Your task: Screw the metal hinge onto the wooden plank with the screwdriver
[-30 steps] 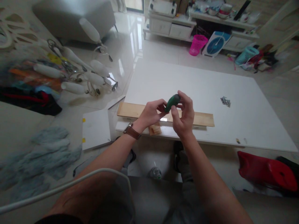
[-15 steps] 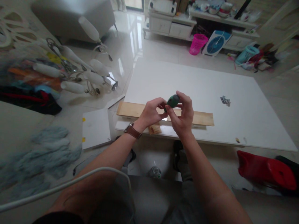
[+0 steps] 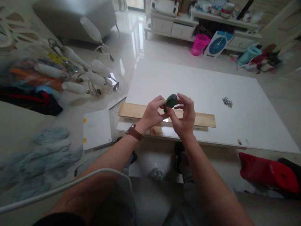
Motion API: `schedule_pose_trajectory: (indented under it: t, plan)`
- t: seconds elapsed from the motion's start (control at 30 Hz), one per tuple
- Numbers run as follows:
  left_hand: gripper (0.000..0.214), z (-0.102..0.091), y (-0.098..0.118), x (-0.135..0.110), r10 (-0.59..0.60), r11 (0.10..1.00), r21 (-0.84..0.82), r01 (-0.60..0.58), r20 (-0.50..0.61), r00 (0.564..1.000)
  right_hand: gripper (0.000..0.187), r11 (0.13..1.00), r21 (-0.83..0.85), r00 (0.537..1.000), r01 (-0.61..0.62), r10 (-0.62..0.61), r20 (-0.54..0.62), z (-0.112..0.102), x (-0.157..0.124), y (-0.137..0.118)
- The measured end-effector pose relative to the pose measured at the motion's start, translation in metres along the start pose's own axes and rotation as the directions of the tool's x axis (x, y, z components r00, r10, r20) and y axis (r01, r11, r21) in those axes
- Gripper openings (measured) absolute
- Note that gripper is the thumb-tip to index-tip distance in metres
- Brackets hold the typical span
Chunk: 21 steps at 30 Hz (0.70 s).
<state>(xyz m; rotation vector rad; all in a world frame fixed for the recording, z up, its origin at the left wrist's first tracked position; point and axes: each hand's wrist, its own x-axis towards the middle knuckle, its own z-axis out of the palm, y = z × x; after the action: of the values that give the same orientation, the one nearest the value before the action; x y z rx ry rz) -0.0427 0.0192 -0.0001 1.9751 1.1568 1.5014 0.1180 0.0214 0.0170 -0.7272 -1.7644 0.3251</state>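
A screwdriver with a green and black handle is held above the wooden board, its handle end up toward me; its shaft is hidden. My left hand, with a brown-strapped watch on the wrist, is closed around the screwdriver's lower part. From the other side my right hand grips it, thumb pressed on the handle and fingers curled. Beneath both hands the long wooden board rests along the near side of a large white panel. A small wood block lies at the panel's near edge.
Loose screws or fittings lie on the panel's right side. A red plastic stool is at the lower right. At left are a chandelier and a white board. A clear bottle stands between my feet. A pale cable crosses my left arm.
The screwdriver's handle has tipped a little to the left, away from my right index finger. My right fingers have opened slightly, and my left hand has hardly moved.
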Motion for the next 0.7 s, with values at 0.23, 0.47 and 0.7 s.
schedule_pose_trajectory:
  t: [0.23,0.47,0.7]
  plan:
    - [0.026,0.001,0.001,-0.0015,-0.051,0.993,-0.104,0.046,-0.046,0.998,0.053,0.999,0.008,0.999,-0.034,0.034,0.003,0.0002,-0.0019,0.0005]
    - [0.021,-0.0013,0.0066,0.001,-0.028,1.0,-0.008,0.028,-0.003,1.0,0.054,0.998,0.02,0.998,-0.059,0.058,0.032,0.0,-0.0036,0.0032]
    - [0.028,0.0026,0.0022,-0.0009,-0.09,0.996,-0.032,0.088,-0.074,0.993,0.057,0.998,-0.029,0.999,-0.047,0.047,-0.011,0.0002,-0.0017,0.0025]
